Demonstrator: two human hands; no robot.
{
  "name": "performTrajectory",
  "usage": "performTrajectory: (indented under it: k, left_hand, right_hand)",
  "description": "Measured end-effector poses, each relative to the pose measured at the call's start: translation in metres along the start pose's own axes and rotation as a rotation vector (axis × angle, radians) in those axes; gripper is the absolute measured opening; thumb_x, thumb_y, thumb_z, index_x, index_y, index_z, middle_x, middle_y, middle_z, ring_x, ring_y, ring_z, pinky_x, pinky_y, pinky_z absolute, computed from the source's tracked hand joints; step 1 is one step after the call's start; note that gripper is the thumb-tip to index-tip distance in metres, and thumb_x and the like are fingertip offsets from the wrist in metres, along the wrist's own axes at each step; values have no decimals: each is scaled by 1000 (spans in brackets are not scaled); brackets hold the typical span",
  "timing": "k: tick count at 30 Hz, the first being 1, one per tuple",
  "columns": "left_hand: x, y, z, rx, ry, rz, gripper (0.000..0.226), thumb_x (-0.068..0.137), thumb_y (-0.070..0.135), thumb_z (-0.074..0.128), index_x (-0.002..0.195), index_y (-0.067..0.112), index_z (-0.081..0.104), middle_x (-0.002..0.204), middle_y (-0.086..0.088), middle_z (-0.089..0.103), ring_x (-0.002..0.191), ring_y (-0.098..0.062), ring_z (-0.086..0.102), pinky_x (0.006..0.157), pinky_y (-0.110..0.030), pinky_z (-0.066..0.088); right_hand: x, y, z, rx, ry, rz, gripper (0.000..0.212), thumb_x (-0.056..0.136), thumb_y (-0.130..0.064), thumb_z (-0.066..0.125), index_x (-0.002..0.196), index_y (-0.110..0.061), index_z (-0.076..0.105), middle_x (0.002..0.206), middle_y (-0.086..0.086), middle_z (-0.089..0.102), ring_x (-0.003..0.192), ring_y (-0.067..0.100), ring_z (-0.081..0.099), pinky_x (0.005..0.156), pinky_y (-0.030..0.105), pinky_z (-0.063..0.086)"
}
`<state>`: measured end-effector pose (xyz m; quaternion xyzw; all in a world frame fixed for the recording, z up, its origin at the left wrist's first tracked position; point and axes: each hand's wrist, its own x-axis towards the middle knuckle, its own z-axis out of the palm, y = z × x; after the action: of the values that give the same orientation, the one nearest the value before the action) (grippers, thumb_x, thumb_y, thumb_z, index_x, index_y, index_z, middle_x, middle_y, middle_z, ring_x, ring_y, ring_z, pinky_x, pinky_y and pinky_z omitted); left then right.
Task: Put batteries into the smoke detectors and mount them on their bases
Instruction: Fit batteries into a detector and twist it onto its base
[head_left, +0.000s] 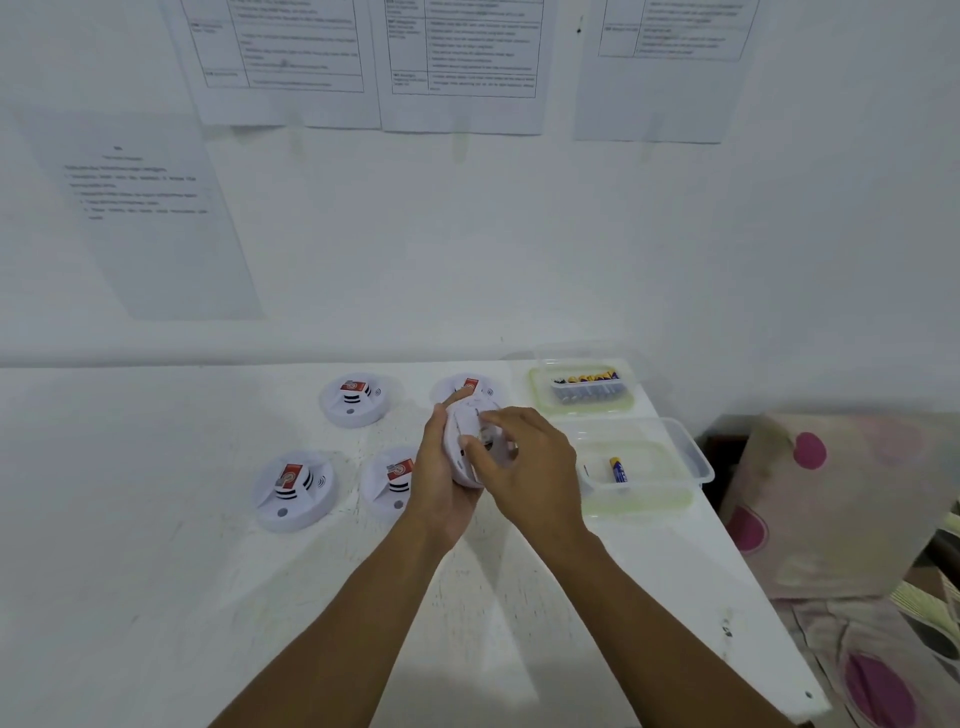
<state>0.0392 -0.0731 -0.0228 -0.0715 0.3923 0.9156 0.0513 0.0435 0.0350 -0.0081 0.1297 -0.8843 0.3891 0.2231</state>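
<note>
Thumb and forefinger (482, 415) of the right hand (524, 457) curl close together on the back of the smoke detector (467, 457). Whether they pinch a battery there is too blurred to tell. The left hand (441, 467) grips that smoke detector by its rim, tilted up above the table (156, 519) and half hiding another detector (470, 387) behind. One loose battery (618, 469) lies in the near tub (691, 457), and the far tub's batteries (587, 384) blur together.

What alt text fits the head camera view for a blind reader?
A left hand holds a white smoke detector tilted above a white table while the right hand touches its back. Four more detectors and two battery tubs sit nearby.
</note>
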Motion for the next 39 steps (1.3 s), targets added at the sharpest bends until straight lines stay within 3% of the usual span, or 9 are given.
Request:
performTrajectory:
  k: [8, 11, 14, 17, 21, 24, 27, 33, 39]
  left_hand:
    - [0, 5, -2, 192, -15, 104, 40, 101, 49, 32, 123, 33, 62, 128, -2, 66, 114, -21, 65, 94, -39, 51]
    - [3, 15, -3, 344, -28, 95, 59, 94, 67, 23, 130, 37, 59, 134, 1, 62, 120, -24, 61, 101, -48, 48]
    - [5, 23, -5, 466, -43, 82, 70, 81, 83, 33, 129, 40, 61, 140, 5, 56, 130, -23, 52, 109, -52, 40]
    - [10, 27, -15, 435, -53, 58, 59, 83, 69, 56, 132, 37, 59, 140, -1, 56, 129, -28, 53, 105, -53, 44]
    - [-6, 22, -22, 573, -67, 165, 45, 84, 53, 65, 127, 39, 57, 131, 7, 62, 118, -18, 61, 92, -39, 55]
    - [-15, 17, -31, 684, -86, 234, 45, 91, 28, 66, 134, 34, 52, 129, 7, 64, 112, -16, 65, 84, -33, 58]
    - [-19, 13, -36, 764, -52, 285, 47, 90, 22, 69, 134, 28, 55, 127, 5, 65, 109, -17, 66, 87, -35, 58]
    - [-29, -2, -43, 786, -23, 331, 41, 88, 15, 71, 126, 25, 61, 123, 0, 67, 105, -13, 68, 86, -33, 58]
    - [-38, -17, -52, 818, -22, 327, 40, 87, 13, 71, 124, 26, 61, 123, -1, 67, 106, -10, 67, 88, -29, 57]
  right_hand:
    - [-9, -8, 11, 184, 19, 228, 31, 85, -44, 67, 111, -27, 70, 111, -10, 69, 94, 6, 65, 84, 26, 55]
    - [-5, -7, 0, 424, -108, 375, 35, 89, -45, 64, 118, -26, 64, 111, -9, 69, 94, 8, 68, 78, 23, 57]
    - [2, -5, -12, 717, -267, 516, 53, 87, -32, 70, 134, -38, 46, 116, -2, 65, 96, 14, 69, 71, 36, 62]
    - [3, 3, -15, 784, -271, 478, 54, 85, -12, 71, 129, -37, 52, 123, 4, 63, 107, 23, 65, 75, 46, 61]
    - [-1, 13, -20, 1045, -211, 509, 47, 87, -8, 70, 125, -30, 55, 118, 6, 67, 104, 27, 69, 79, 46, 60]
    - [-9, 22, -18, 800, -238, 367, 49, 86, -13, 73, 126, -33, 53, 119, -1, 66, 100, 22, 69, 76, 42, 62]
    - [-17, 32, -14, 526, -255, 200, 56, 80, -15, 78, 127, -29, 52, 116, -16, 61, 97, 19, 68, 73, 39, 62]
    - [-32, 38, -12, 469, -221, 138, 54, 77, -15, 81, 123, -28, 56, 116, -17, 62, 100, 10, 65, 76, 33, 61]
    - [-51, 48, -9, 466, -253, 164, 53, 76, -18, 82, 118, -36, 54, 112, -19, 63, 92, 15, 70, 73, 32, 61]
